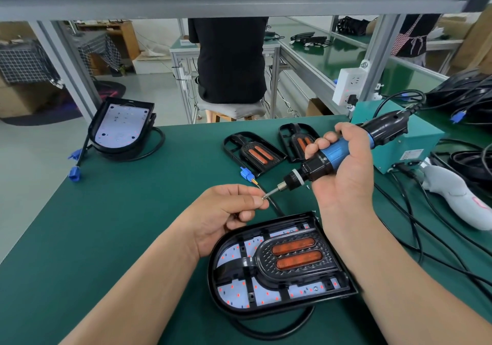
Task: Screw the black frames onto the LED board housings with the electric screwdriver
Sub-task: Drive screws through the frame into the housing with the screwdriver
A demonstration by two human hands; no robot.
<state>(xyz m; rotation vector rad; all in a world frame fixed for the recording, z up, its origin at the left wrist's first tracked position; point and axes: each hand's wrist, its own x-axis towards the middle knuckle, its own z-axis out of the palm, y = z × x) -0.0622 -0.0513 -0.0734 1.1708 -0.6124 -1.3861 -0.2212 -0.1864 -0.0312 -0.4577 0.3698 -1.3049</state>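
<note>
While the blue-barrelled electric screwdriver (336,155) is gripped by the right hand (346,182), its slim metal bit (272,192) is pinched by the left hand (226,211).

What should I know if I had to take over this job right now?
The right hand grips the screwdriver, with its bit off the work.
The left hand pinches what looks like a screw at the bit's tip.
The housing lies in front with a frame set on it. I cannot tell how many screws are in.
The spare frames lie behind. A bare housing sits far left.
Left to do: drive this screw, finish this frame, then frame the bare housing.
</note>
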